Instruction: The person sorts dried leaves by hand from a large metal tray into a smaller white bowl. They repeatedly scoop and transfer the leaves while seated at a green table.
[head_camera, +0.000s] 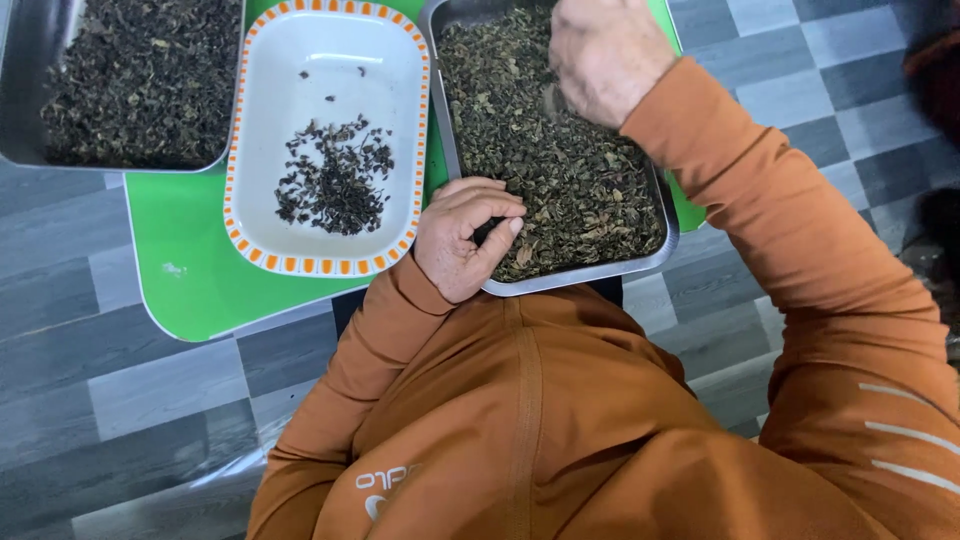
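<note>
A steel tray full of dried green-brown leaves lies in front of me. My left hand rests at its near left corner, fingers curled on a small pinch of dark leaves. My right hand hovers over the far part of the tray, fingers bunched down into the leaves; whether it holds any I cannot tell. To the left stands a white dish with an orange dashed rim, holding a small pile of darker sorted leaves.
A second steel tray of dark dried leaves sits at the far left. A green mat lies under the dish and trays. Grey tiled floor surrounds them. My orange sleeves and torso fill the near part of the view.
</note>
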